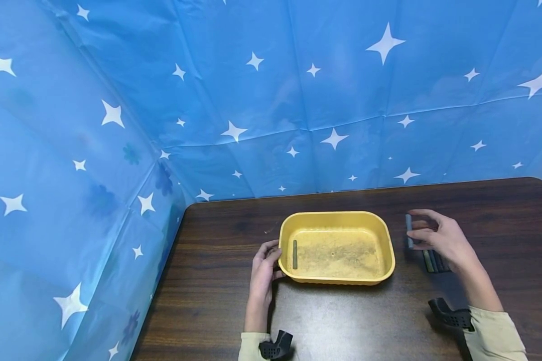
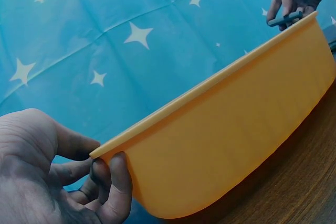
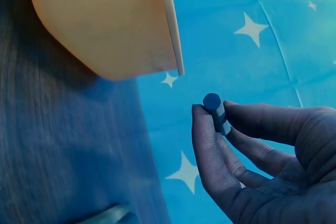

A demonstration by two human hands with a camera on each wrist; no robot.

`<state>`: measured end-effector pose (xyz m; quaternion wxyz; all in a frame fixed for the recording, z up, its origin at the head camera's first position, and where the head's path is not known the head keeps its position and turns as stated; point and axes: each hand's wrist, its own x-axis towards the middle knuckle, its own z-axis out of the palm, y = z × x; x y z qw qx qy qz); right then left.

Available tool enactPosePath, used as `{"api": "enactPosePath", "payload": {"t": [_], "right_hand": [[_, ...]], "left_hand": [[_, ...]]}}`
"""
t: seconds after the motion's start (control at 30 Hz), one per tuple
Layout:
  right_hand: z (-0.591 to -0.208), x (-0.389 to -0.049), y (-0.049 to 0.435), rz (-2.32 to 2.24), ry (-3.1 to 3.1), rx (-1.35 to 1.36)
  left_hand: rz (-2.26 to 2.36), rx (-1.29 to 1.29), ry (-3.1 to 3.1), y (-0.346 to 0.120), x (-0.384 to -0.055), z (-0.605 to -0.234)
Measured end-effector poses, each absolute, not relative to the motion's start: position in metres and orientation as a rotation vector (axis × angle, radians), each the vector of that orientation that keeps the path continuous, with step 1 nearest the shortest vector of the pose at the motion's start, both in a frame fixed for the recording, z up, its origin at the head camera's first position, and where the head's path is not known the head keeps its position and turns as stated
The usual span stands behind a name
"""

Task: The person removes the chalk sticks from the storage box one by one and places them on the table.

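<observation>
A yellow plastic tub point(image 1: 336, 280) stands on the table, with one dark grey-green chalk stick point(image 1: 295, 254) lying upright-wise along its left inner end. My left hand point(image 1: 263, 271) holds the tub's left end; in the left wrist view its thumb and fingers point(image 2: 122, 182) grip the rim corner. Right of the tub, my right hand point(image 1: 438, 235) pinches a grey-blue chalk stick point(image 1: 409, 230) between thumb and fingertips, above the table. The right wrist view shows the round end of that stick point(image 3: 212, 101). Under the right hand lie several dark chalk sticks point(image 1: 429, 261), partly hidden by it.
The dark wood table point(image 1: 208, 281) reaches back to a blue curtain point(image 1: 275, 100) with white stars, which also hangs along the left side. Black wrist devices point(image 1: 275, 347) sit on both forearms. Dusty dark smudges mark the tub's floor.
</observation>
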<state>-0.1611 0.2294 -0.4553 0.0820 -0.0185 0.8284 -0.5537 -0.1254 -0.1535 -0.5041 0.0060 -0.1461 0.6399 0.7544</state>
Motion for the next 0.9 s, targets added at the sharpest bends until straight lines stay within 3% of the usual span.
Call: {"api": "enactPosePath", "payload": {"t": [0.9], "right_hand": [[-0.467, -0.153, 0.284, -1.555, 2.678, 0.039]], "left_hand": [[2.368, -0.454, 1.990, -0.153, -0.124, -0.501]]}}
